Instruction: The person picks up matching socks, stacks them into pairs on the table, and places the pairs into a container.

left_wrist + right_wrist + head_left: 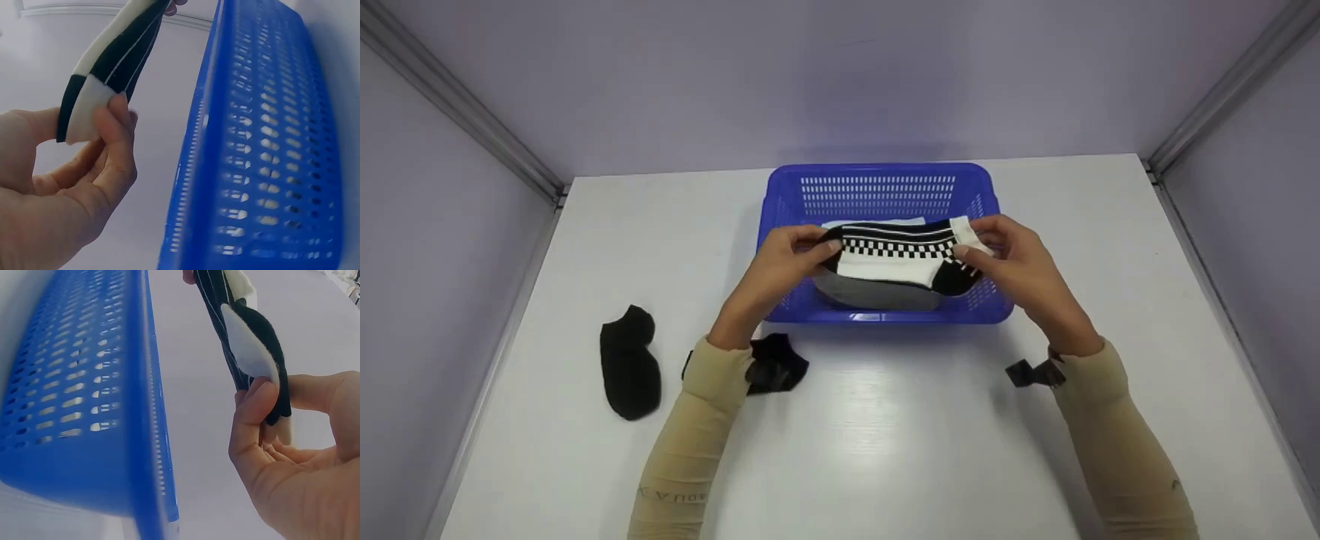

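A black-and-white checkered sock [892,251] is stretched sideways over a blue plastic basket [877,169]. My left hand [784,262] pinches its black toe end between thumb and fingers, and my right hand [1016,259] pinches the white cuff near the black heel. Both wrist views show the sock [126,53] held up beside the basket's slotted wall [73,382]. Under it, a grey sock [877,292] lies in the basket, with a pale light-blue piece [911,222] showing behind. The sock hides much of the basket's contents.
One black sock [631,367] lies on the white table [870,450] at the left. Another black sock [784,360] lies in front of the basket, partly hidden by my left forearm. Pale walls [660,90] stand behind and at both sides.
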A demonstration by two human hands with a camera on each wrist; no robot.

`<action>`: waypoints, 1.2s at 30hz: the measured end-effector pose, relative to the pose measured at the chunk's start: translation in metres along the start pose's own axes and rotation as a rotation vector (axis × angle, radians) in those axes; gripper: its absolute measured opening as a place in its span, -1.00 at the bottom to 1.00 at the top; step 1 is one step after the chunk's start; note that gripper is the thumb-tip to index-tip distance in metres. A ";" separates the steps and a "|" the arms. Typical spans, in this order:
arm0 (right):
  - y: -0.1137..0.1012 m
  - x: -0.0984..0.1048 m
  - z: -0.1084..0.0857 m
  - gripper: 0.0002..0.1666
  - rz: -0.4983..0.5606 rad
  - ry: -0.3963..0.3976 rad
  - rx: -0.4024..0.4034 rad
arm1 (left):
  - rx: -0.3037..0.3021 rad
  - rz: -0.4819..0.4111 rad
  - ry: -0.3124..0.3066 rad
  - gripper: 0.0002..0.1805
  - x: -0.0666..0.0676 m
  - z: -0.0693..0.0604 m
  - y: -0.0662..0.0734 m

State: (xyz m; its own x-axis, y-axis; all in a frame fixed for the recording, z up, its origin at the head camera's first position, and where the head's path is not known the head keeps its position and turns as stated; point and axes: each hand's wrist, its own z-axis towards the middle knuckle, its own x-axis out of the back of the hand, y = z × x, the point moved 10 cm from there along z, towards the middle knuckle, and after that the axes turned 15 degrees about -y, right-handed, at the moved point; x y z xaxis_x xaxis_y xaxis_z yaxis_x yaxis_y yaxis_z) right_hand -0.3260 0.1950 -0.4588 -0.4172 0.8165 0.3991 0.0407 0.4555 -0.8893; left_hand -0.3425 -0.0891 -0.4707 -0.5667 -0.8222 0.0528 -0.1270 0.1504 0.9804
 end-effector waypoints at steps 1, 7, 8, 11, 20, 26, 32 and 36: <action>-0.002 0.001 0.004 -0.42 0.007 0.001 0.006 | -0.004 -0.002 0.013 -0.61 0.004 0.002 0.003; -0.014 0.015 0.026 -0.52 0.101 0.037 0.067 | 0.007 0.012 0.058 -0.60 0.017 0.018 0.017; -0.017 0.018 0.030 -0.53 0.117 0.047 0.084 | 0.006 0.016 0.055 -0.60 0.019 0.022 0.020; -0.022 0.030 0.043 -0.58 0.178 0.070 0.137 | -0.011 0.023 0.035 -0.60 0.021 0.036 0.031; -0.018 0.042 0.082 -0.67 0.233 0.098 0.115 | 0.011 0.062 0.101 -0.63 0.043 0.074 0.031; -0.014 0.039 0.108 -0.69 0.195 0.110 0.061 | 0.026 0.065 0.169 -0.63 0.056 0.094 0.017; 0.001 0.028 0.129 -0.72 0.137 0.079 -0.060 | 0.078 0.098 0.198 -0.63 0.064 0.105 -0.003; 0.017 0.017 0.138 -0.88 0.048 0.017 -0.170 | 0.182 0.144 0.206 -0.59 0.066 0.109 -0.024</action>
State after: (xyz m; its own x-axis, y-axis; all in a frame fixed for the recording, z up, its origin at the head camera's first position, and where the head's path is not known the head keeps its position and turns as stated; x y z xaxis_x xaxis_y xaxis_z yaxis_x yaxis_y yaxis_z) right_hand -0.4576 0.1676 -0.4981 -0.3959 0.8439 0.3620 0.2134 0.4679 -0.8576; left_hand -0.4653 -0.0872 -0.5108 -0.4148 -0.8766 0.2439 -0.2114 0.3536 0.9112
